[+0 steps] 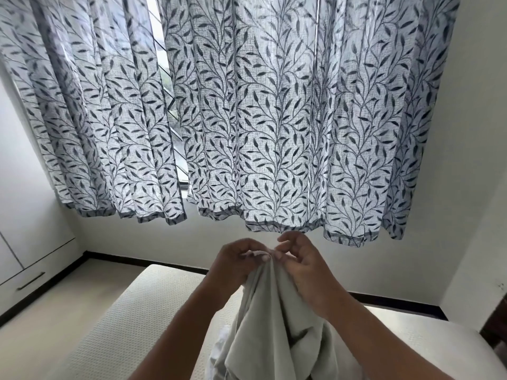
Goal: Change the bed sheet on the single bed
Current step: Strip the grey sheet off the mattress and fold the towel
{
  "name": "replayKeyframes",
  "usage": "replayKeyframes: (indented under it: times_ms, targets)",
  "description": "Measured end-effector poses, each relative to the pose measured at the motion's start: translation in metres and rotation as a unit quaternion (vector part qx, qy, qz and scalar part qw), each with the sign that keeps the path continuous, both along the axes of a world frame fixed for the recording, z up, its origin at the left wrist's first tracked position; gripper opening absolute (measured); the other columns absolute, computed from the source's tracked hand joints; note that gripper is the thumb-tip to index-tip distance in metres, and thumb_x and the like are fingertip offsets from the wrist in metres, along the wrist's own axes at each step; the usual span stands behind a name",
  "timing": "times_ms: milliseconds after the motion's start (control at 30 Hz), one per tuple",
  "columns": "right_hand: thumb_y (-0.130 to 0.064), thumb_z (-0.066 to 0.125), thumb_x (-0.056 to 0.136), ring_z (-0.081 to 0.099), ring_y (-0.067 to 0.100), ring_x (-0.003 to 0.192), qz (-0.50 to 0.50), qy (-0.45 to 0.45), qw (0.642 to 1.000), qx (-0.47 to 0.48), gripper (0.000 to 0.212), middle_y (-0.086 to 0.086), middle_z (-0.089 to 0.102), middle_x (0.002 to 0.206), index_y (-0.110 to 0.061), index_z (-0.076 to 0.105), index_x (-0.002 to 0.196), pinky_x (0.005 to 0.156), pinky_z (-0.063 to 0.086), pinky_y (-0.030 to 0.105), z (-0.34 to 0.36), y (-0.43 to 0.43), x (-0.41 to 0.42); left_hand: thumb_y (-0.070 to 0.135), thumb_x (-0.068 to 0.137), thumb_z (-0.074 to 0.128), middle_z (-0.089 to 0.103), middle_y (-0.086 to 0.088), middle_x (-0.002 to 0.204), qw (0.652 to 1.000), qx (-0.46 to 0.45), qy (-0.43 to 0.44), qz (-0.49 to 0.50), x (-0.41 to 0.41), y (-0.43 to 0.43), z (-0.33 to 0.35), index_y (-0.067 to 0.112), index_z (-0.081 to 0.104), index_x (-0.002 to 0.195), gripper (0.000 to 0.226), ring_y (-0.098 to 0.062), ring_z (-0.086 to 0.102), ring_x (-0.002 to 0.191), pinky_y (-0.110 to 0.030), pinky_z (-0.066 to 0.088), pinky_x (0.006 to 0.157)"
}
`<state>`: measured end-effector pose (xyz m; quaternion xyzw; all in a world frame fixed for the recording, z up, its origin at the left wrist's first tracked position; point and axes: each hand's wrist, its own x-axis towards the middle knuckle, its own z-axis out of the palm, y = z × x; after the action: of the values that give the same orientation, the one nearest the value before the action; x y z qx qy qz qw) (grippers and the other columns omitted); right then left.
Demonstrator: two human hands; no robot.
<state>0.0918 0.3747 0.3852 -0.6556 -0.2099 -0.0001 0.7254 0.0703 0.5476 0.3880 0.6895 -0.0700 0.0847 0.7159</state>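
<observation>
Bed sheet (270,325) first: it's a pale grey-green bundle hanging in front of the person, bunched up and held at chest height over the bed, with its lower folds dropping out of the bottom of the view. Both hands have it by the top edge. The left hand (236,263) has its fingers curled round a bit of the hem, and the right hand (299,263) pinches the same edge with thumb and forefinger while its other fingers are loosely spread above. The two hands are practically touching, so the sheet sits right between and under the fingers, not spread at all.

Progress-wise I'd say this is about the midpoint. The mattress (123,311) is bare, just its white dotted cover showing, so the old sheet looks to be off already. What's left is basically everything with the new one: find the corners, shake it open, lay it over the mattress, tuck it in. Looks like they're hunting for a corner or seam right now.

Further back there's cream floor (55,311), a white cabinet (27,242) on the left, a black skirting along the wall, and leaf-print curtains (274,119) over the window.
</observation>
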Motion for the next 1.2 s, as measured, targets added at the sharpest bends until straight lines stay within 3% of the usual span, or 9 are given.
replayKeyframes:
  times_ms: [200,400,533,667,833,933,1100,1167,1200]
  targets:
    - [0.01,0.062,0.093,0.058,0.008,0.084,0.006,-0.011,1.0,0.028,0.021,-0.005,0.063,0.086,-0.01,0.058,0.097,0.081,0.046,0.018,-0.003,-0.001,0.003,0.007,0.079,0.081,0.065,-0.014,0.086,1.0,0.019,0.008,0.004,0.009,0.003,-0.003,0.019,0.071,0.111,0.036,-0.02,0.055,0.08,-0.032,0.043,0.072]
    - [-0.023,0.076,0.09,0.052,0.006,0.065,-0.034,-0.066,0.988,-0.135,0.021,-0.009,0.063,0.086,-0.027,0.061,0.103,0.06,0.043,0.02,-0.001,-0.011,0.013,0.027,0.078,0.061,0.059,0.008,0.066,0.971,0.225,-0.032,0.07,0.02,-0.001,0.004,0.022,0.065,0.08,0.007,-0.008,0.048,0.063,-0.031,0.04,0.062]
    - [-0.037,0.074,0.083,0.06,0.007,0.068,-0.11,-0.103,0.926,-0.345,0.02,-0.006,0.066,0.079,-0.028,0.059,0.093,0.061,0.048,0.025,-0.003,-0.023,0.029,0.011,0.087,0.054,0.06,0.007,0.069,0.935,0.279,-0.136,0.173,0.033,-0.01,0.045,0.021,0.061,0.089,0.013,0.003,0.05,0.058,-0.019,0.039,0.055]
    - [-0.021,0.066,0.083,0.062,0.017,0.074,-0.155,-0.053,0.914,-0.371,0.007,-0.009,0.066,0.077,-0.025,0.061,0.084,0.063,0.048,0.032,-0.007,-0.046,0.048,0.007,0.091,0.054,0.06,0.013,0.075,0.901,0.27,-0.222,0.259,0.046,-0.008,0.104,0.023,0.059,0.093,0.017,0.011,0.054,0.066,-0.012,0.037,0.055]
    - [-0.028,0.06,0.084,0.064,0.025,0.081,-0.232,-0.047,0.858,-0.456,0.013,-0.002,0.069,0.086,-0.02,0.064,0.094,0.065,0.048,0.035,-0.026,-0.098,0.068,0.006,0.097,0.05,0.053,0.016,0.074,0.868,0.197,-0.256,0.377,0.055,0.018,0.157,0.022,0.053,0.092,0.017,0.013,0.049,0.063,-0.006,0.033,0.055]
    - [-0.021,0.054,0.086,0.067,0.028,0.086,-0.257,-0.027,0.827,-0.5,0.014,0.001,0.071,0.09,-0.021,0.065,0.094,0.064,0.046,0.035,-0.031,-0.128,0.077,0.016,0.1,0.051,0.053,0.007,0.075,0.845,0.177,-0.266,0.43,0.058,0.044,0.177,0.021,0.053,0.092,0.01,-0.001,0.048,0.065,-0.025,0.033,0.06]
    - [-0.026,0.055,0.092,0.067,0.027,0.104,-0.256,0.074,0.731,-0.628,0.011,0.009,0.07,0.116,-0.02,0.064,0.096,0.077,0.047,0.031,0.004,-0.176,0.092,0.021,0.101,0.051,0.059,-0.009,0.096,0.805,0.148,-0.247,0.518,0.061,0.095,0.201,0.008,0.058,0.104,0.015,-0.022,0.052,0.086,-0.026,0.033,0.071]
    - [-0.042,0.063,0.09,0.067,0.029,0.101,-0.278,0.125,0.771,-0.559,0.03,0.013,0.071,0.114,-0.014,0.067,0.099,0.08,0.05,0.033,0.034,-0.188,0.101,0.021,0.1,0.051,0.062,-0.016,0.104,0.796,0.168,-0.226,0.536,0.064,0.113,0.201,0.004,0.058,0.108,0.019,-0.029,0.056,0.093,-0.029,0.034,0.076]
    - [-0.047,0.068,0.089,0.067,0.029,0.095,-0.269,0.163,0.831,-0.46,0.042,0.015,0.072,0.109,-0.008,0.068,0.104,0.079,0.053,0.035,0.052,-0.187,0.106,0.021,0.101,0.051,0.062,-0.017,0.104,0.802,0.163,-0.209,0.535,0.066,0.118,0.199,0.005,0.057,0.108,0.019,-0.029,0.055,0.093,-0.03,0.033,0.076]
